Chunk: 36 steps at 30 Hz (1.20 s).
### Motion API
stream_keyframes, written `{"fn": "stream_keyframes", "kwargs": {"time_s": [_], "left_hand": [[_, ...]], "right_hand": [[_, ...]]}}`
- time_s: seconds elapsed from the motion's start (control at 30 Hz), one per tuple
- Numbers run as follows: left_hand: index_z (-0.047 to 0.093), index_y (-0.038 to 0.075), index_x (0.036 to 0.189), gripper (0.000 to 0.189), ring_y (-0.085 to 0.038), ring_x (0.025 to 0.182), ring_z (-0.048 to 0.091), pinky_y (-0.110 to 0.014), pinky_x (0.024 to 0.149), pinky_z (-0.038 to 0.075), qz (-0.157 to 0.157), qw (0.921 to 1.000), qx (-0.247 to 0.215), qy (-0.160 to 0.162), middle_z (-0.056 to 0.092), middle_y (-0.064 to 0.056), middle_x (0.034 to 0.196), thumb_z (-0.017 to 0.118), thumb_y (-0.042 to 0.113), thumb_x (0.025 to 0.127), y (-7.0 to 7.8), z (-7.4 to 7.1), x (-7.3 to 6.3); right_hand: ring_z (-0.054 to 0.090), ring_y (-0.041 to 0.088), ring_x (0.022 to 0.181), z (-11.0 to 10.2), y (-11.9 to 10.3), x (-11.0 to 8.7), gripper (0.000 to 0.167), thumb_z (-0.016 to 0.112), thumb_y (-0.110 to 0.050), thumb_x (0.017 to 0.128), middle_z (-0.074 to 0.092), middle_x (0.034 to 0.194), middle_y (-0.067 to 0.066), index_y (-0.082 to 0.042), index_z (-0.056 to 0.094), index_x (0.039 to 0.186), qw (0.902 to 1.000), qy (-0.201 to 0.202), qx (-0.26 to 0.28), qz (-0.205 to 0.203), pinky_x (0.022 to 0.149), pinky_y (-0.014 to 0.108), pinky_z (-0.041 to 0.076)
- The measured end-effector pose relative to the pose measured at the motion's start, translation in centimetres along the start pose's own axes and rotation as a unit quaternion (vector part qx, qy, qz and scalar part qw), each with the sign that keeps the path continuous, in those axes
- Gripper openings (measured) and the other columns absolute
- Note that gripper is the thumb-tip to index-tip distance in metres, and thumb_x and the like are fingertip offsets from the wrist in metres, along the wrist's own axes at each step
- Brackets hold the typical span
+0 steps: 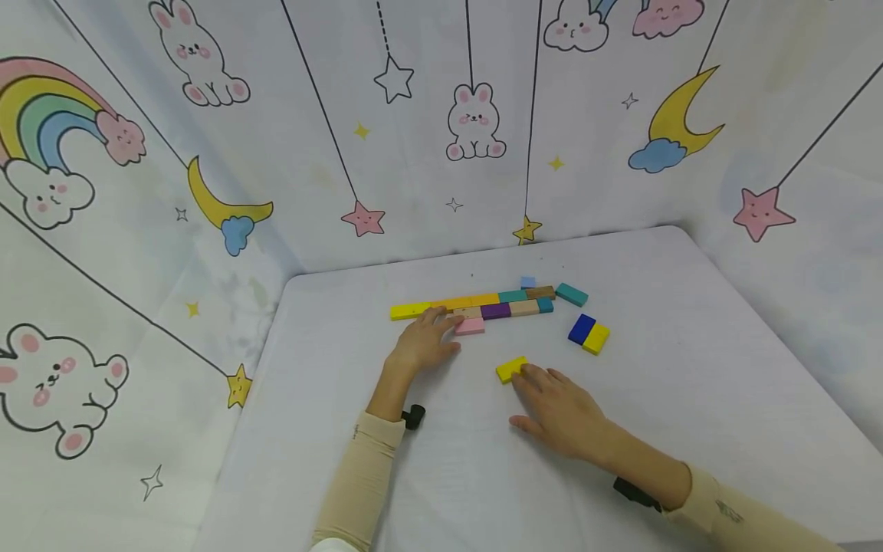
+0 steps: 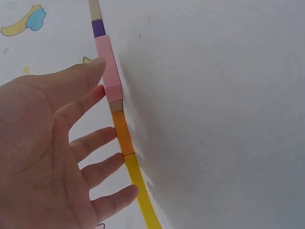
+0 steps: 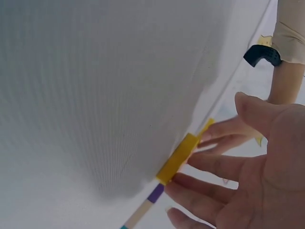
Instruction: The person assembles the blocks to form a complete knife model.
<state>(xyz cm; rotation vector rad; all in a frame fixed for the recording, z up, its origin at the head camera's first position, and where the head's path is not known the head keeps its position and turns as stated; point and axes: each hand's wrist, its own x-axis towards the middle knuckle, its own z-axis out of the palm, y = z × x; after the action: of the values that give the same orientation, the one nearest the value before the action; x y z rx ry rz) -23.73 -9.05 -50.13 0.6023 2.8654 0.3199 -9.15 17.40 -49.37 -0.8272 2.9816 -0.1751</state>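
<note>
Cartoon-print backdrop (image 1: 414,172) behind white table (image 1: 297,399). Right hand (image 1: 562,414): fingers mostly extended, thumb spread away, nothing gripped, fingertips at loose yellow block (image 1: 509,371). Left hand (image 1: 419,345), slightly smaller in head view: fingers fairly straight and spread, no grip, fingertips at pink block (image 1: 471,328) and nearby row pieces. Back row (image 1: 485,300), longer: yellow, orange, teal, brown. Front row (image 1: 495,311), shorter: tan, purple, tan, teal; pink block right before it. Blue-and-yellow pair (image 1: 589,334), touching, right of the rows. Loose yellow block lies nearer the person than pink block. Teal block (image 1: 572,294) beside back row's brown end. Smallest: light-blue block (image 1: 527,282), just behind back row.
</note>
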Motion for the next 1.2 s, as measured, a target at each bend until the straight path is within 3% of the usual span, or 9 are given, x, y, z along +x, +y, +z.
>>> {"fn": "stream_keyframes", "kwargs": {"time_s": [1.2], "left_hand": [[0.044,0.034,0.160,0.060,-0.033,0.157,0.026,-0.054,0.125,0.030,-0.002,1.0000,-0.008,-0.004,0.028,-0.007,0.171,0.064,0.043,0.103,0.0,-0.2,-0.2]], "right_hand": [[0.049,0.037,0.140,0.7,1.2,5.3,0.077,0.068,-0.059,0.095,0.053,0.149,0.021,-0.004,0.057,0.147,0.9988,-0.003,-0.031,0.038,0.114,0.059,0.043]]}}
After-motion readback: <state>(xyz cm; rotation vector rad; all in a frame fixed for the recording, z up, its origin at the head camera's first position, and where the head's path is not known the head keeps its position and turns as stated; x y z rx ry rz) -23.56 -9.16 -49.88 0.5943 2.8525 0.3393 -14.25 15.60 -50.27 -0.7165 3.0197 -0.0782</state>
